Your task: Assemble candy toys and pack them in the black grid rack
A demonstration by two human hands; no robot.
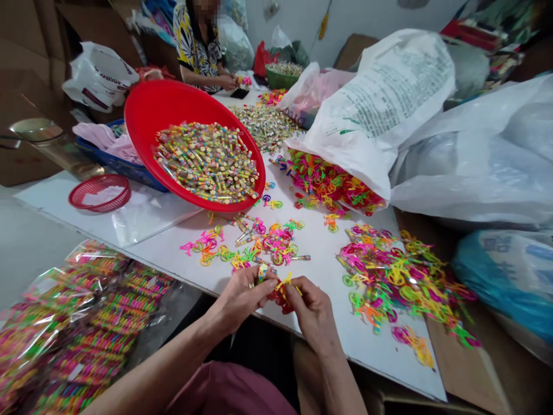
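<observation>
Near the table's front edge, my left hand (247, 293) is closed round a small patterned tube (262, 272). Fingers of my right hand (307, 300) pinch a yellow plastic piece (285, 281) close beside it, and red plastic (283, 302) shows between the two hands. Just beyond them lies a loose group of coloured plastic pieces (276, 239) with some tubes among them. A tilted red basin (147, 124) holds a heap of patterned tubes (207, 164). More plastic pieces spill from a white sack (375, 104).
On the right of the white table (319, 323) is a large pile of coloured pieces (389, 271). A red basket (99, 193) sits at left, above packed bags (95, 323) lower down. Full bags (479, 167) crowd the right. Across the table sits a person (201, 52).
</observation>
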